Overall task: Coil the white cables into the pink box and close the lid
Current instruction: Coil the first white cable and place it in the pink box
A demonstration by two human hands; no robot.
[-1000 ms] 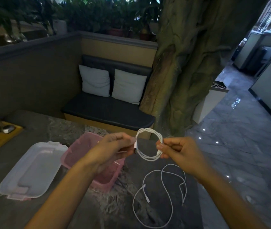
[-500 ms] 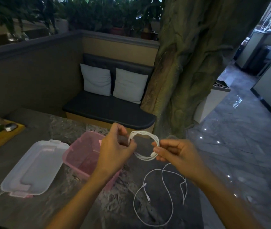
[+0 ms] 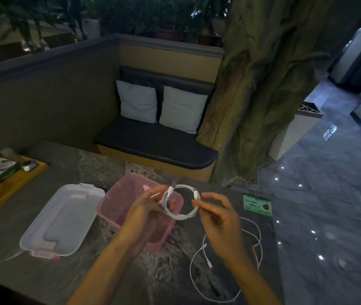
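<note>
A coiled white cable (image 3: 180, 215) hangs in the air over the right rim of the open pink box (image 3: 117, 205). My left hand (image 3: 146, 214) grips the coil's left side, and my right hand (image 3: 217, 214) pinches its right side between thumb and forefinger. Both plug ends sit at the top of the coil. A second white cable (image 3: 197, 280) lies loose on the table below my right hand. The translucent lid (image 3: 62, 219) with pink clips lies flat to the left of the box.
A wooden tray (image 3: 10, 186) with small items sits at the table's far left. A green card (image 3: 257, 204) lies near the table's right edge. Beyond the table stand a dark bench with two pillows (image 3: 159, 106) and a large tree trunk (image 3: 263, 84).
Both hands have carried the coil left and down, over the pink box's rim. The coil has turned, so its plug ends now sit on top.
</note>
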